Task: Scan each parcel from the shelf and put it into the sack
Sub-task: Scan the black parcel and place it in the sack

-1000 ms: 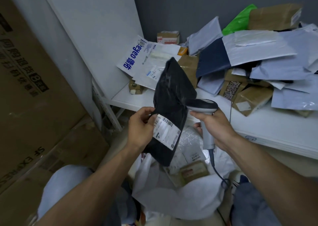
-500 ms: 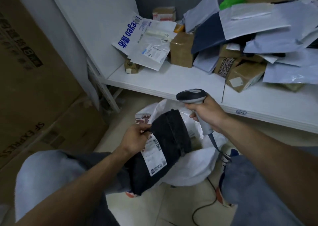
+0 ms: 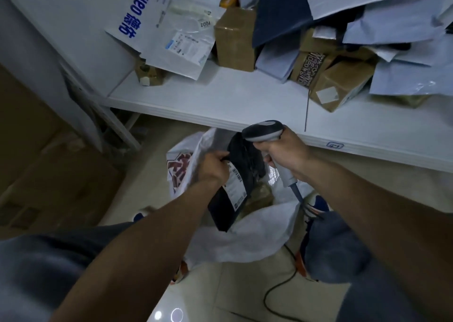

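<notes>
- Down low, the left hand [image 3: 213, 167] has its fingers curled around the upper edge of a black parcel [image 3: 220, 214], gripping it.
- The parcel hangs tilted over the open mouth of the white sack [image 3: 245, 236], its lower end against the sack's near wall.
- A white label [image 3: 235, 187] on the parcel faces up; it carries barcodes and small print too fine to read.
- The right hand [image 3: 286, 155] has its fingers wrapped tight around the handle of a grey scanner [image 3: 263, 130], whose head points left just above the parcel's top.
- A dark cable [image 3: 277, 290] runs from the scanner's handle down to the floor.
- The sack bears large red print [image 3: 177, 172] on its left side, too folded to read.
- Behind, the white shelf [image 3: 220, 101] holds a heap of parcels.
- At the left, a white mailer [image 3: 171, 35] shows big blue lettering, upside down and partly cut off, plus the handwritten mark "Y002" [image 3: 205, 24] and a shipping label with blue blocks.
- Just beside it stands a plain brown box [image 3: 235, 37].
- Further right a brown packet [image 3: 310, 66] carries black-and-white patterned lettering I cannot read.
- A small blue tag [image 3: 335, 145] sits on the shelf's front edge, unreadable.
</notes>
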